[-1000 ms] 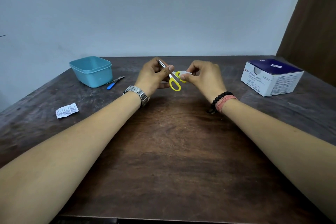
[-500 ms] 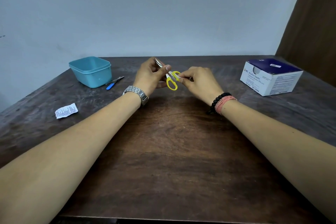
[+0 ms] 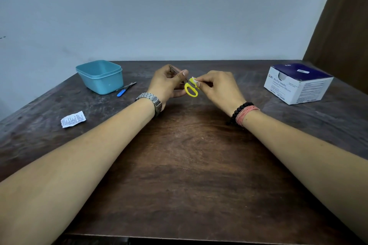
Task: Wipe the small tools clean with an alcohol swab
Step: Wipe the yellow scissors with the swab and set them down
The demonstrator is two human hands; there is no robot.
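Small scissors [image 3: 190, 90] with yellow handles are held above the middle of the dark wooden table [image 3: 179, 165]. My left hand [image 3: 168, 83] grips them by the metal blades, tips pointing up and left. My right hand [image 3: 218, 87] pinches a small white alcohol swab [image 3: 196, 81] against the upper yellow handle loop. A blue-handled tool and a thin metal tool [image 3: 125, 87] lie together beside the teal tub.
A teal plastic tub [image 3: 100, 76] stands at the back left. A torn white swab wrapper [image 3: 72, 119] lies near the left edge. A white and blue alcohol swab box [image 3: 297, 83] sits at the back right. A wall runs behind the table.
The swab in my right hand has slid along the scissors near the handles and back onto the upper loop. Both hands stay in about the same place.
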